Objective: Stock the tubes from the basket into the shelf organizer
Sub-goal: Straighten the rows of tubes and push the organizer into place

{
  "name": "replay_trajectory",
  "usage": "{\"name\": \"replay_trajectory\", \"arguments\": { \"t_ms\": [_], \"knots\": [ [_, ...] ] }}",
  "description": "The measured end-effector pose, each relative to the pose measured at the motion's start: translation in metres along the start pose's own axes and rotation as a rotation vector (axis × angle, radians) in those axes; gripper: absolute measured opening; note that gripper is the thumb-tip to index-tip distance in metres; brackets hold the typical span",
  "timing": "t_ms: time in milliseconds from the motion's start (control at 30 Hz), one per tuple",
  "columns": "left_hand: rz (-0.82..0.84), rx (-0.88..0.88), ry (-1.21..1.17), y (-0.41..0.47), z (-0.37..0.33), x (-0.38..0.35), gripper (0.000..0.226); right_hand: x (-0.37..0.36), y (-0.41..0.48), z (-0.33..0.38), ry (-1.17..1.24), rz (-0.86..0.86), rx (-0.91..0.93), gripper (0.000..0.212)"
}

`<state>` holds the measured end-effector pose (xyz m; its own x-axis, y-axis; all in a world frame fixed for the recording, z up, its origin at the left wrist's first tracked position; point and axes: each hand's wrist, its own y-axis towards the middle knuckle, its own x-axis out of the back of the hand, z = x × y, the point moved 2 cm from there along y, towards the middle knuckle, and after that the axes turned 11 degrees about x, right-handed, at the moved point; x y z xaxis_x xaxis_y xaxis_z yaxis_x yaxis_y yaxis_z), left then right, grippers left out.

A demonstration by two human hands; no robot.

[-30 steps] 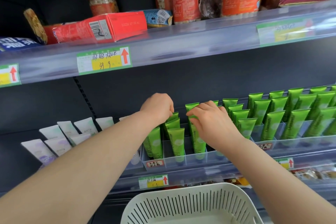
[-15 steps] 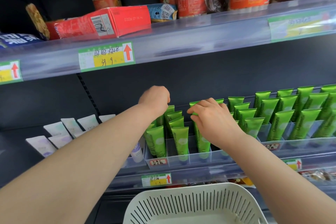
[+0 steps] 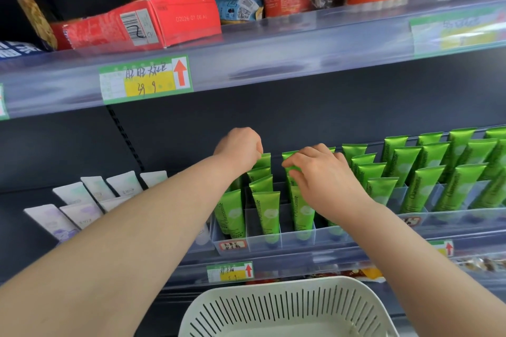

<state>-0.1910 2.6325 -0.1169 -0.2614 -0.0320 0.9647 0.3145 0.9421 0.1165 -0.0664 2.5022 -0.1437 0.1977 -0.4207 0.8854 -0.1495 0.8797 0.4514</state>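
Observation:
Green tubes (image 3: 267, 208) stand in rows in a clear shelf organizer (image 3: 290, 241) on the middle shelf. My left hand (image 3: 239, 149) reaches to the back of a left row and pinches the top of a rear green tube (image 3: 264, 160). My right hand (image 3: 320, 180) is curled over the neighbouring row and pinches the flat end of another green tube (image 3: 289, 157). A white slotted basket (image 3: 287, 306) sits low in front of me; its inside is mostly out of view.
White tubes (image 3: 82, 200) lie in the organizer at the left. More green tubes (image 3: 427, 172) fill the rows to the right. The upper shelf (image 3: 273, 55) overhangs closely, carrying a red box (image 3: 142, 24) and jars. Price tags line the shelf edges.
Both hands have stayed at the back rows of the green tubes, shifting only slightly. The camera view has tilted a little, so the shelf sits lower in the frame.

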Motion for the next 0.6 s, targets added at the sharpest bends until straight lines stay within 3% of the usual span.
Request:
{"name": "replay_trajectory", "arguments": {
  "t_ms": [133, 433, 600],
  "knots": [
    [-0.067, -0.058, -0.108, -0.004, 0.004, 0.01, 0.004, -0.002, 0.004, 0.007, 0.019, -0.013, 0.02, 0.025],
    [-0.047, -0.089, -0.13, -0.02, 0.018, 0.02, 0.009, -0.013, 0.027, 0.022, 0.021, 0.066, 0.072, 0.021],
    [0.049, -0.126, -0.126, -0.024, 0.019, 0.021, 0.002, -0.014, 0.028, 0.021, -0.059, 0.091, 0.042, 0.02]
  ]
}}
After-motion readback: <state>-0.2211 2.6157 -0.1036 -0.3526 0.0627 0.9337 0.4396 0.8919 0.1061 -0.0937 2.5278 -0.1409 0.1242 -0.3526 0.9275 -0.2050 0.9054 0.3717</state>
